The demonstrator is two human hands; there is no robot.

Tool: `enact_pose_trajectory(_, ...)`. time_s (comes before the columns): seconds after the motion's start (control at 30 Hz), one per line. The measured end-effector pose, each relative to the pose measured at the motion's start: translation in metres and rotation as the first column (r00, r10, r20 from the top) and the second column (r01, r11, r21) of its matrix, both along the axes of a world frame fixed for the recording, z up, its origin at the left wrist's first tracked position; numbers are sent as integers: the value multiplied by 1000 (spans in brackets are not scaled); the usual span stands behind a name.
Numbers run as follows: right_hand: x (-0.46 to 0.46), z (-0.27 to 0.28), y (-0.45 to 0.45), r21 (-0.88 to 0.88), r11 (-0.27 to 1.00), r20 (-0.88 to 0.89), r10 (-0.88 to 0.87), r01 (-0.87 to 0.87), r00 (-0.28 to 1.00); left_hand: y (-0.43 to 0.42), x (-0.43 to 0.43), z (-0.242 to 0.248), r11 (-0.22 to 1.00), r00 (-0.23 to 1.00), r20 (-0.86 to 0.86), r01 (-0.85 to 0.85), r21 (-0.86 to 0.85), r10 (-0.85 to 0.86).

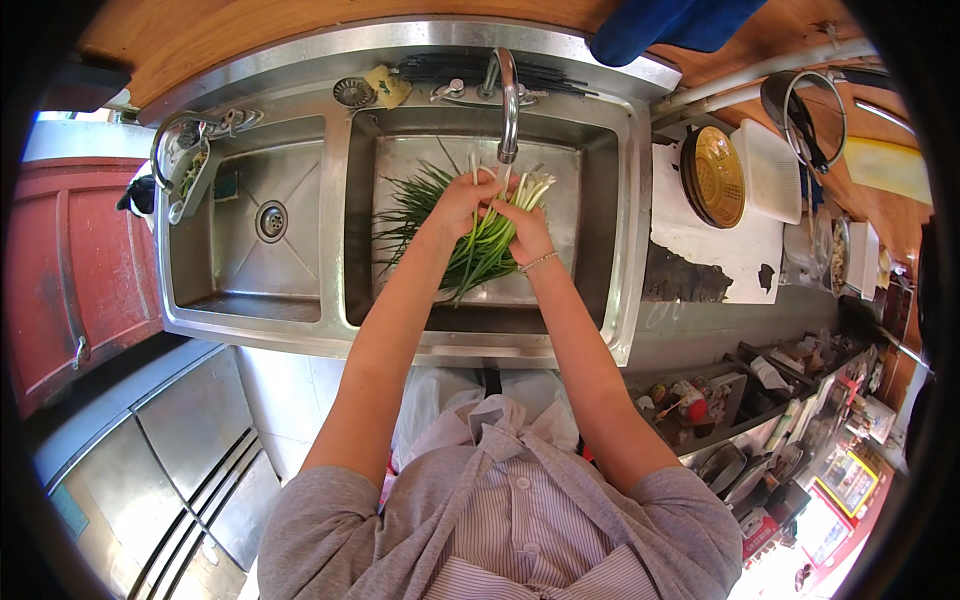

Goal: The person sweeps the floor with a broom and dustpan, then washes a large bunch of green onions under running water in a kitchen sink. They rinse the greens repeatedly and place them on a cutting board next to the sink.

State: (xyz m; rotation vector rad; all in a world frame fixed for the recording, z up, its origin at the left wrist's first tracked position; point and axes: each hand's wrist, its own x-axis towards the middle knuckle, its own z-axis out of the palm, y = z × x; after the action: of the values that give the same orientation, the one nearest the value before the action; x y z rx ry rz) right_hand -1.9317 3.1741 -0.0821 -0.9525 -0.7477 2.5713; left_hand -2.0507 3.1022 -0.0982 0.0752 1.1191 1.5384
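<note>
Over the right basin (480, 146) of a stainless steel double sink, both hands are on a bunch of green onions (491, 247). The white root ends point up and to the right, and the green leaves spread left and down into the basin. My right hand (531, 234), with a beaded bracelet at the wrist, grips the bunch near its pale stems. My left hand (461, 202) pinches a few stalks by their white ends, its fingertips close to the right hand's. A chrome faucet (509, 105) arches directly above, its spout just over the fingers.
The left basin (255, 255) has a drain, a second faucet (161, 142) and a caddy (196, 176). A sink strainer (353, 91), a yellow sponge (388, 86) and dark thin sticks (450, 69) lie along the back ledge. Right of the sink stand brown woven baskets (718, 176) and a white plastic basket (766, 172).
</note>
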Motion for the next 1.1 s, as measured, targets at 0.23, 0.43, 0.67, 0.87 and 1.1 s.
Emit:
enact_pose_trajectory(0.23, -2, 6, 0, 79, 997, 42, -24, 21, 999, 14, 14, -3, 980, 986, -9, -164, -115, 164)
enact_pose_trajectory(0.43, -5, -2, 1, 75, 994, 80, -80, 74, 994, 21, 20, 20, 988, 986, -70, -151, -30, 148)
enact_pose_trajectory(0.67, -6, -2, 10, -207, 975, -164, 50, -84, 985, 2, 18, 14, 985, 884, -447, 169, 33, -137)
enact_pose_trajectory(0.87, 2, -29, 29, -144, 969, -159, 180, -203, 971, -17, -5, 18, 996, 998, -18, 57, 67, -56)
enact_pose_trajectory(1.1, -2, 2, 30, -105, 952, -181, 267, -288, 947, -30, -13, 21, 993, 975, 224, -39, 108, 13)
